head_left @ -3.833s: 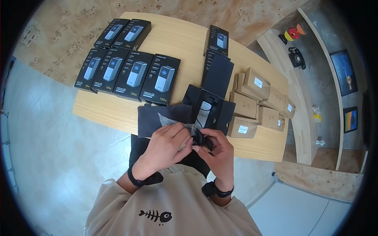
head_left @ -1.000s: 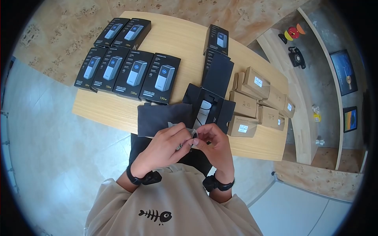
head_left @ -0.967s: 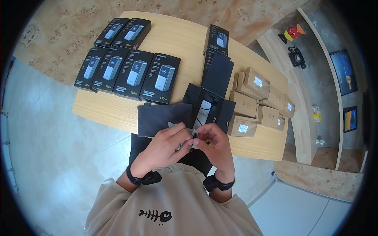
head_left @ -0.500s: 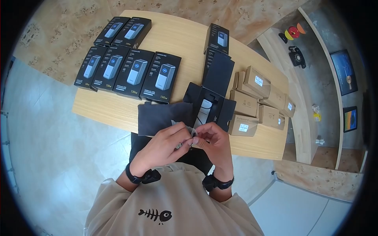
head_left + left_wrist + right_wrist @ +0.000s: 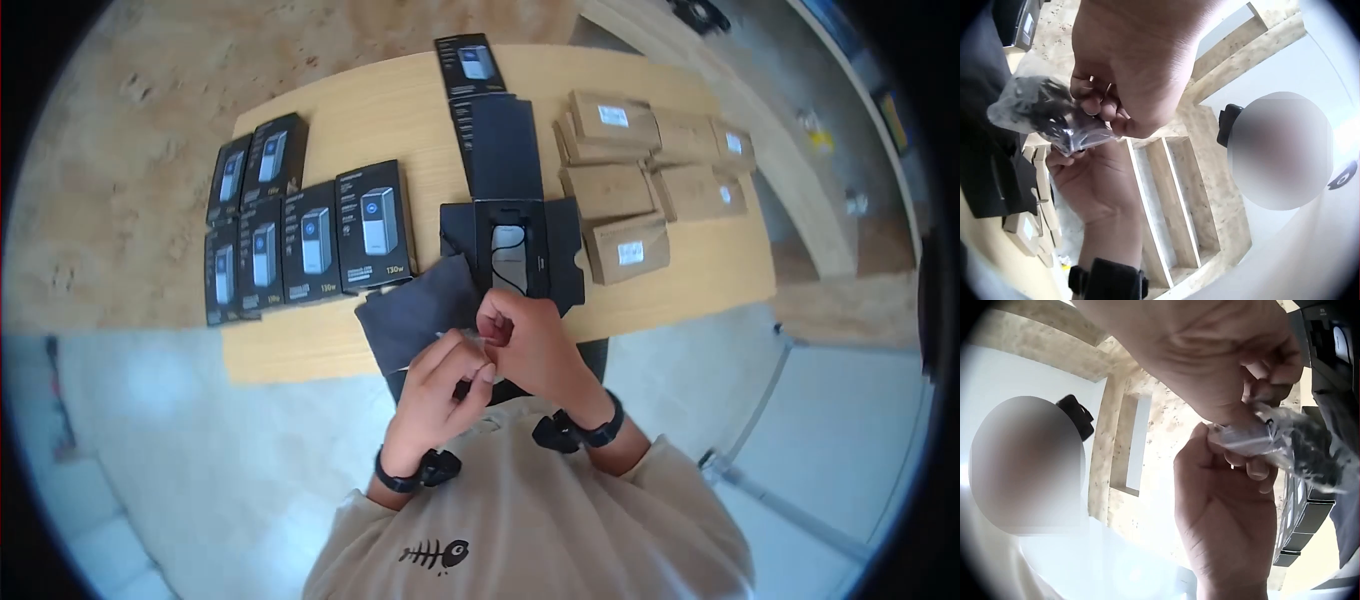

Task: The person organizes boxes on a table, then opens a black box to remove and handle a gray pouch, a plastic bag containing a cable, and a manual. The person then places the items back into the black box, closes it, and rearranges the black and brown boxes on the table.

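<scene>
Between my two hands is a clear plastic bag (image 5: pixel 1047 115) with dark items inside, partly cables by their look. My left hand (image 5: pixel 435 395) grips the bag from one side, fingers curled. From the other side my right hand (image 5: pixel 540 345) pinches the bag's mouth end. In the right wrist view the bag (image 5: pixel 1310 453) hangs out beyond the fingers of both hands. Just past the hands stands an opened black box (image 5: pixel 510 150), flaps spread, with a pale power bank (image 5: pixel 508 258) and a black cable inside. A dark grey cloth pouch (image 5: pixel 415 310) lies left of it.
Black power bank boxes (image 5: pixel 375 225) stand in rows at the table's left. Another black box (image 5: pixel 470 65) is behind the opened one. Several brown cartons (image 5: pixel 630 250) are piled at the right. The wooden table's edge (image 5: pixel 300 365) runs close to the body.
The black item gripped in both hands is now inside the plastic bag, with the hands at the bag's end. The head view has turned, shifting the table and boxes in frame.
</scene>
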Demonstrator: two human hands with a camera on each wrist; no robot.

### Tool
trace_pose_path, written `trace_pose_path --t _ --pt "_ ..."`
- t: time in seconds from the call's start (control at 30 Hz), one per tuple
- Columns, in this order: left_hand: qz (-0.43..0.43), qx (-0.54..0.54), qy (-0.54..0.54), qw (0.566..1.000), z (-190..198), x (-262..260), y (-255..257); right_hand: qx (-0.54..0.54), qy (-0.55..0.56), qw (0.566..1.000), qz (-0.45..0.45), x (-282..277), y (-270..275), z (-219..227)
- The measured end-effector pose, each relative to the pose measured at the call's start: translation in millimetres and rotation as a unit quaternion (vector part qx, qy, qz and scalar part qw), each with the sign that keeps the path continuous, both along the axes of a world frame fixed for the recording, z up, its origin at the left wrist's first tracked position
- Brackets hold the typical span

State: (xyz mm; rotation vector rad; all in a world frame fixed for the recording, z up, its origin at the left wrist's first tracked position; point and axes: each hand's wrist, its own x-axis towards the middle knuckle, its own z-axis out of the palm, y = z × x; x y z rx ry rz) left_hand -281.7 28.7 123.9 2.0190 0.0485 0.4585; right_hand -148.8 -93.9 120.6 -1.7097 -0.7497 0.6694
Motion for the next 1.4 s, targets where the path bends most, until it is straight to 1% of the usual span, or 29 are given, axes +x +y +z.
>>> trace_pose_path --t 0.07,0.1,0.13,0.2,0.23,0.27,0.33,0.4,0.47,0.5,0.57,0.63,0.7,0.73,0.8,0.83,0.87,0.9,0.93,0.97,1.0,1.07,1.1,1.13,1.17,1.2,1.27,1.33,1.4 --pt "0.037 0.006 -0.024 0.999 -2 0 -1 -0.053 -0.056 0.997 0.008 -2 -2 -5" --pt "0.056 -0.004 -0.014 0.998 0 -2 -2 -0.047 -0.044 0.998 -0.011 -3 -4 -4" --pt "0.038 0.003 -0.005 0.999 -1 -4 -1 -0.040 -0.030 0.999 -0.005 -3 -5 -2" --pt "0.103 0.005 0.027 0.994 -4 -7 4 -0.027 -0.009 1.000 -0.010 -3 -11 2" --pt "0.108 0.009 0.026 0.994 -6 -8 8 -0.002 -0.005 1.000 -0.004 -2 -14 3" --pt "0.098 0.013 0.030 0.995 -8 -9 10 0.020 -0.002 1.000 0.003 -2 -18 4" --pt "0.112 -0.029 0.023 0.993 -11 -12 13 0.026 -0.013 1.000 -0.003 -5 -24 5" --pt "0.111 -0.016 0.021 0.993 -10 -10 11 0.032 -0.026 0.999 -0.003 -9 -28 11" --pt "0.113 -0.010 0.008 0.993 -7 -9 8 0.000 -0.084 0.996 -0.018 -15 -33 21" --pt "0.120 -0.014 0.008 0.993 -9 -9 7 0.003 -0.085 0.996 -0.019 -15 -35 25" --pt "0.121 -0.008 0.007 0.993 -7 -9 8 0.023 -0.170 0.985 -0.029 -16 -38 29" --pt "0.123 -0.009 0.004 0.992 -8 -12 8 0.025 -0.169 0.985 -0.031 -14 -39 31" --pt "0.065 -0.041 0.013 0.997 -10 -20 10 0.022 -0.170 0.985 -0.025 -10 -42 35" --pt "0.071 -0.044 0.011 0.996 -11 -19 8 0.026 -0.158 0.987 -0.015 -8 -43 39" --pt "0.080 -0.044 -0.091 0.992 -8 -17 8 0.033 -0.142 0.989 0.000 -5 -45 44" --pt "0.089 -0.039 -0.087 0.991 -13 -21 12 0.064 -0.107 0.992 0.037 -2 -45 44" --pt "0.089 -0.036 -0.084 0.992 -8 -18 14 0.095 -0.071 0.990 0.072 0 -45 44" --pt "0.056 -0.015 -0.051 0.997 1 -9 17 0.099 -0.068 0.990 0.071 3 -43 41" --pt "0.024 0.004 -0.017 1.000 7 -6 19 0.101 -0.059 0.988 0.105 7 -41 38" --pt "-0.041 -0.008 0.038 0.998 1 -12 27 0.103 -0.050 0.984 0.140 6 -39 35" --pt "-0.068 -0.015 0.068 0.995 -2 -17 29 0.109 -0.051 0.983 0.142 6 -38 33" --pt "-0.049 -0.031 0.095 0.994 -4 -21 23 0.078 -0.021 0.991 0.108 8 -35 32" --pt "-0.049 -0.026 0.094 0.994 -6 -23 24 0.070 0.024 0.992 0.105 10 -36 34" --pt "-0.012 -0.034 0.088 0.995 -9 -24 24 0.073 0.022 0.992 0.104 9 -33 32" --pt "0.024 -0.042 0.081 0.996 -11 -24 25 0.104 0.067 0.990 0.067 7 -31 27" --pt "0.022 -0.040 0.079 0.996 -13 -25 25 0.135 0.111 0.984 0.031 6 -29 24" --pt "0.099 -0.134 0.061 0.984 -18 -26 23 0.113 0.083 0.990 0.035 2 -29 20" --pt "0.113 -0.150 0.045 0.981 -21 -27 21 0.102 0.075 0.990 0.061 -5 -27 3" --pt "0.121 -0.197 0.034 0.972 -20 -29 18 0.099 0.075 0.991 0.059 -11 -24 -5"
